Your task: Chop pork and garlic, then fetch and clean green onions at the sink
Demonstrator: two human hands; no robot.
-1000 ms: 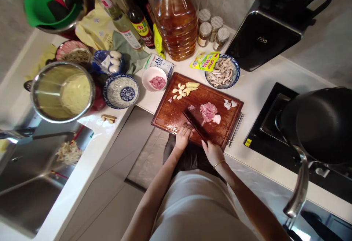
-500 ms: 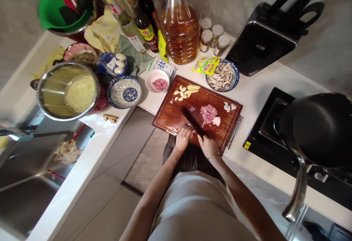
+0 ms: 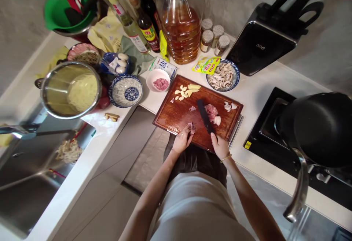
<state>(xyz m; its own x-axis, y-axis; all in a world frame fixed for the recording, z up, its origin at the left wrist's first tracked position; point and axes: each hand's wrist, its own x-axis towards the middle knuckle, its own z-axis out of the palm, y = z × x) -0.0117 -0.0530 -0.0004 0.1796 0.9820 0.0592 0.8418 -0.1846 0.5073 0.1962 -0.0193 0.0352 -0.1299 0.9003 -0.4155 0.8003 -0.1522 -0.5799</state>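
My right hand grips the handle of a dark-bladed kitchen knife. Its blade points away from me over the wooden cutting board, beside a larger heap of raw meat. At the board's near edge, my left hand has its fingers closed on a small piece of raw meat. Peeled garlic cloves and pale yellow slices lie at the far left of the board. Whitish scraps rest near its right edge.
A white bowl of meat, a patterned bowl and a steel pot stand left, above the sink. Sliced mushrooms fill a bowl behind the board. On the right are a knife block and a wok on the cooktop.
The knife has moved right, away from my left hand, and now lies over the side of the meat heap. The small meat piece in my left fingers has come into view.
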